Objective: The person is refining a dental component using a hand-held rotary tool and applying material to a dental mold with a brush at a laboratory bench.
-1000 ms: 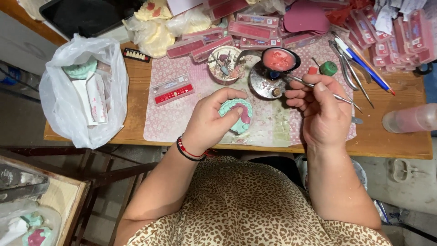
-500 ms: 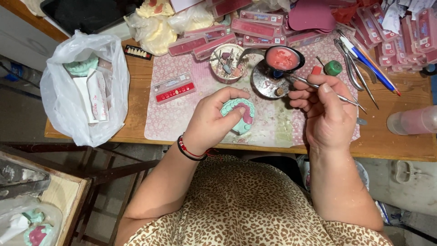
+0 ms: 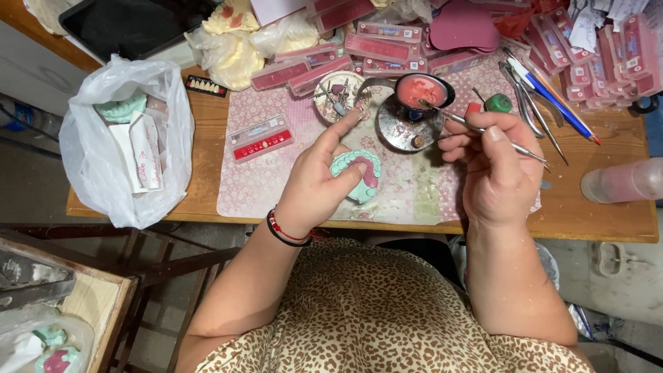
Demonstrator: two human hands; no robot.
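Right now the left hand (image 3: 314, 190) grips a green dental cast (image 3: 356, 173) (pink wax along its arch) over the patterned mat (image 3: 255, 186), index finger pointing out. Beside it, the right hand (image 3: 494, 169) pinches a thin metal tool (image 3: 476, 129), its tip reaching into the small bowl of pink wax (image 3: 423, 90).

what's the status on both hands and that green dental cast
Left hand gripping green dental cast. Right hand holding thin metal tool, tip in pink wax dish. Nothing between.
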